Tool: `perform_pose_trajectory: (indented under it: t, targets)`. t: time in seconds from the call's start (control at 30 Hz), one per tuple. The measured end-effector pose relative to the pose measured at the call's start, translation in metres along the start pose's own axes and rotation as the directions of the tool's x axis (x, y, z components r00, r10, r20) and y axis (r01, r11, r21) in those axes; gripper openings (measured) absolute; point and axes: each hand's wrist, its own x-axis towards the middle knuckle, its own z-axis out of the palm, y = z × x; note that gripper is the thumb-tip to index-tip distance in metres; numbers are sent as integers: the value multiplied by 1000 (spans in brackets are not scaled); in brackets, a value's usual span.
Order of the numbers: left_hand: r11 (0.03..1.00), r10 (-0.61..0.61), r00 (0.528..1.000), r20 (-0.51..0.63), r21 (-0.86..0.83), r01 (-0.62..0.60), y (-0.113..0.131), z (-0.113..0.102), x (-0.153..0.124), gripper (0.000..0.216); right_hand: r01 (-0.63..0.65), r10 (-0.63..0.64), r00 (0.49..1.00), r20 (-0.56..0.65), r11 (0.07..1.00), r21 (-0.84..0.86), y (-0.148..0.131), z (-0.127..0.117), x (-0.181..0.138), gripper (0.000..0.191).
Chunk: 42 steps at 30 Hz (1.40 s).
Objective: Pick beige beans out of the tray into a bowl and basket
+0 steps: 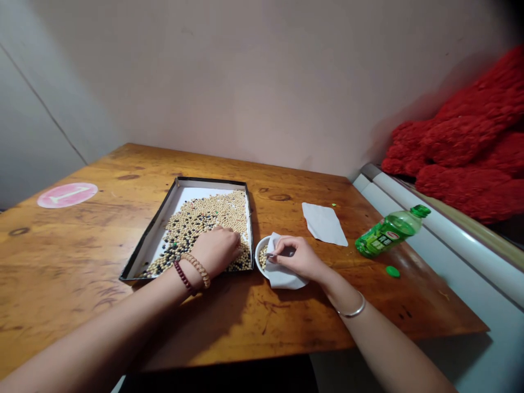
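Well, the left hand (215, 251) rests half-curled on mixed beans (200, 224); the right hand (293, 257) pinches white paper (282, 278) over a bowl (258, 256); the bottle label (379, 244) is unreadable.

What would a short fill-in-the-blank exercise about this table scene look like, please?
The bare left hand touches pale and dark beans lying inside a black-rimmed rectangular ____.
The right hand presses a white paper sheet against a small round white ____.
A green plastic bottle lies on its ____ on the wooden table.
A silver bangle circles the person's ____ wrist.

Missing words: tray, bowl, side, right.
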Motion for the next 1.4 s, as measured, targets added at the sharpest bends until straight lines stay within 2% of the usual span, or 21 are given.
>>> perform_pose_trajectory:
  t: [0.2, 0.5, 0.6, 0.77, 0.9, 1.0, 1.17, 1.4]
  targets:
    - [1000, -5, 1000, 26, -18, 6, 0, 1, 1, 30, -85, 86, 995, 45, 996, -14, 1, -2, 0, 14]
    - [999, -11, 998, 56, -30, 13, 1, 5, 2, 28, -69, 70, 998, 6, 996, -57, 1, -3, 1, 21]
    - [999, 2, 999, 55, -35, 0, 0, 7, 2, 27, -79, 79, 997, -19, 997, -24, 0, -4, 2, 23]
    - [985, 17, 990, -143, -168, -41, 4, -1, 2, 21, -83, 91, 994, -61, 989, 123, 1, -4, 4, 28]
    - [934, 171, 959, -227, -273, -231, 17, -4, -2, 16, -83, 101, 990, -95, 980, 180, 5, -2, 5, 31]
    - [919, 267, 920, -287, -210, -333, 29, 4, -6, 14, -86, 105, 991, -82, 974, 209, 7, -1, 5, 31]
    - [945, 285, 891, -354, -52, -323, 39, 16, -8, 21, -90, 87, 996, 28, 986, 141, 3, -4, 1, 31]
    - [956, 251, 884, -393, -44, -291, 36, 17, -8, 24, -24, 27, 988, 150, 999, -25, -5, -9, 0, 28]
